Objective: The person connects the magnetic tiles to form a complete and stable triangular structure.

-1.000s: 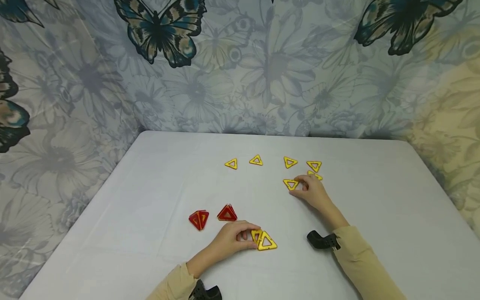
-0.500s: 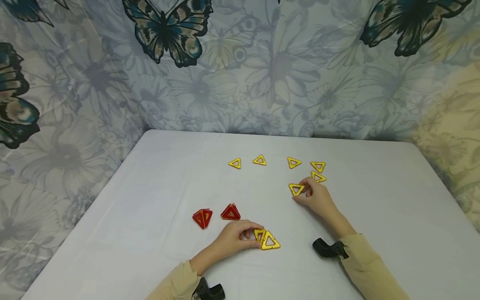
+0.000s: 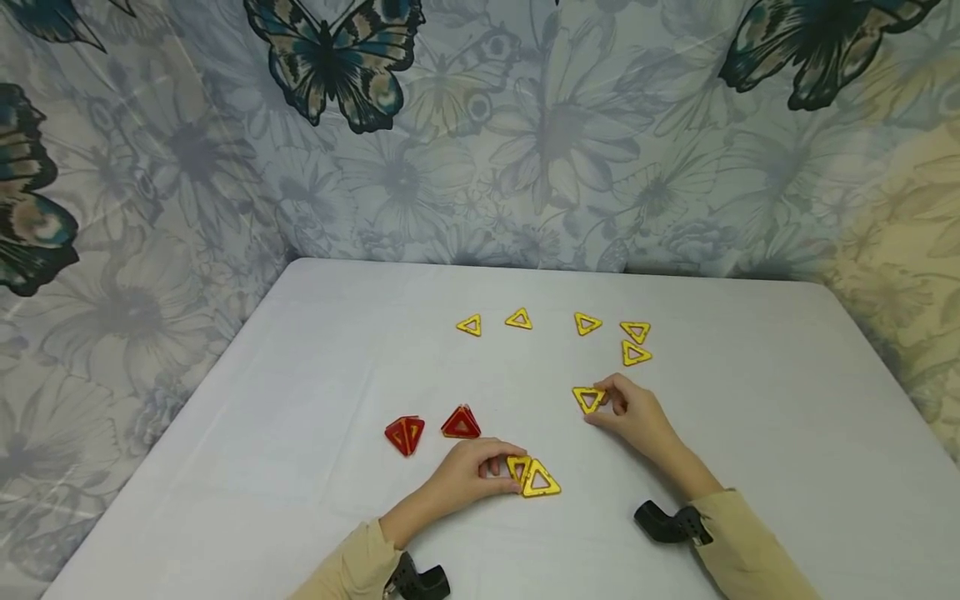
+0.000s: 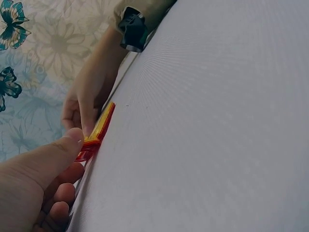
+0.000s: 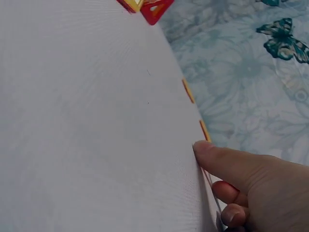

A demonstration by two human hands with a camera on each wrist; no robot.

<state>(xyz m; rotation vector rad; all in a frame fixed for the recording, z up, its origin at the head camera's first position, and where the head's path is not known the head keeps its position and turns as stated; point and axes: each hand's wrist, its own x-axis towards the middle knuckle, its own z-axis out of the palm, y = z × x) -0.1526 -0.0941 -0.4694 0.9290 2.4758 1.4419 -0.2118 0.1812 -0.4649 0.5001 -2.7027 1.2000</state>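
Near the front middle of the head view, my left hand (image 3: pixel 465 471) pinches a yellow triangle tile (image 3: pixel 517 459) between thumb and fingers. A second yellow triangle tile (image 3: pixel 542 492) lies right against its edge. In the left wrist view, the left hand (image 4: pixel 34 176) is at the red and yellow tile edges (image 4: pixel 107 121). Farther right, my right hand (image 3: pixel 636 414) pinches another yellow triangle tile (image 3: pixel 588 389) by its right side, close over the table. The right wrist view shows the right hand (image 5: pixel 260 179), its fingers partly hidden by the table edge.
Two red triangle-sided pyramids, one (image 3: pixel 405 435) and another (image 3: pixel 461 422), stand left of the left hand. Several yellow triangle tiles, including one (image 3: pixel 636 354) behind the right hand, lie toward the back of the white table (image 3: pixel 315 350). A butterfly-patterned cloth (image 3: pixel 450 167) hangs behind.
My right hand has drawn its yellow triangle tile toward the front, away from the back-right tiles. The left hand keeps its place and hold. The head view has shifted slightly.
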